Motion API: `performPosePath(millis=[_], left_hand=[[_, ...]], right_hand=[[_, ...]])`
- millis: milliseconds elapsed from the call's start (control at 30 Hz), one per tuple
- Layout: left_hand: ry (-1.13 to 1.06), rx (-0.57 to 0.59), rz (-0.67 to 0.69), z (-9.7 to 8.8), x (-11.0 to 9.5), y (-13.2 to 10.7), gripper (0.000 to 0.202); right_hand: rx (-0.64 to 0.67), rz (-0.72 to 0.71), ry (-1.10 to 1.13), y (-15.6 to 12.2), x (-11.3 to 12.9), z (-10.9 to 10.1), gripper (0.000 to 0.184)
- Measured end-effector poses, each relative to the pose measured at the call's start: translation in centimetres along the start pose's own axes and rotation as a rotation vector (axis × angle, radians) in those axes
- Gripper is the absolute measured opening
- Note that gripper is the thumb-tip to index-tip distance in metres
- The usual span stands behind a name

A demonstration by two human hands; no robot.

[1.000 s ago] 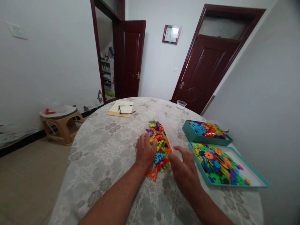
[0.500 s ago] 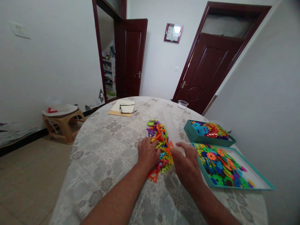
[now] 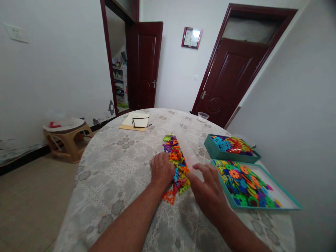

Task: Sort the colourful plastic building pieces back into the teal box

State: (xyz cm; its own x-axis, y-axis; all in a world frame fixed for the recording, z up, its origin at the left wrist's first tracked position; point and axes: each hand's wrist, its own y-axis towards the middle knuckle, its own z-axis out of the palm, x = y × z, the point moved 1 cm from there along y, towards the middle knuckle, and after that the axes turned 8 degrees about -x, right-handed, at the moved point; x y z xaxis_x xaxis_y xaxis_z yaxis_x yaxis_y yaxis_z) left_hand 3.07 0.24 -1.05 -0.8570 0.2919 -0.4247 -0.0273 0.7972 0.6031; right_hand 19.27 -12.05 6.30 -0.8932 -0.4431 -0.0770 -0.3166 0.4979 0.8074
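A long heap of bright plastic snap-together pieces [image 3: 176, 152], in orange, purple, yellow, green and blue, lies in the middle of the table. My left hand [image 3: 162, 170] rests against the heap's left side, fingers laid forward and nearly flat. Along its right side stands a clear plastic strip [image 3: 189, 155], and the pieces form a straight edge there. My right hand [image 3: 208, 185] has its thumb and index finger around the near end of this strip; the other fingers are partly hidden.
Right of my hands, a teal tray [image 3: 282, 187] holds flower-shaped discs, and behind it a teal box [image 3: 228, 156] contains more pieces. A clear cup [image 3: 203, 117] stands at the back. Glasses [image 3: 140, 122] lie on papers [image 3: 127, 124]. A stool [image 3: 70, 143] is at left.
The clear strip and my right hand have moved left against the heap, pressing its right side straighter. My left hand stays at the heap's left side. The view has shifted slightly.
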Motion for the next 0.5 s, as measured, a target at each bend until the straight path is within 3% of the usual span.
performPosePath(millis=[100,200,367,500], left_hand=[[-0.053,-0.030,0.066,0.2,0.0,-0.1,0.045],[-0.058,-0.019,0.089,0.3,0.0,-0.1,0.047],[-0.052,-0.002,0.071,0.4,0.0,-0.1,0.044],[-0.062,0.027,0.061,0.0,-0.2,0.0,0.045]], right_hand=[[0.044,-0.073,0.029,0.4,0.4,-0.9,0.033],[0.048,-0.098,0.046,1.4,-1.1,-1.4,0.033],[-0.083,0.009,-0.005,2.5,-4.7,-2.0,0.022],[-0.179,0.136,-0.072,1.7,-5.8,-1.6,0.018]])
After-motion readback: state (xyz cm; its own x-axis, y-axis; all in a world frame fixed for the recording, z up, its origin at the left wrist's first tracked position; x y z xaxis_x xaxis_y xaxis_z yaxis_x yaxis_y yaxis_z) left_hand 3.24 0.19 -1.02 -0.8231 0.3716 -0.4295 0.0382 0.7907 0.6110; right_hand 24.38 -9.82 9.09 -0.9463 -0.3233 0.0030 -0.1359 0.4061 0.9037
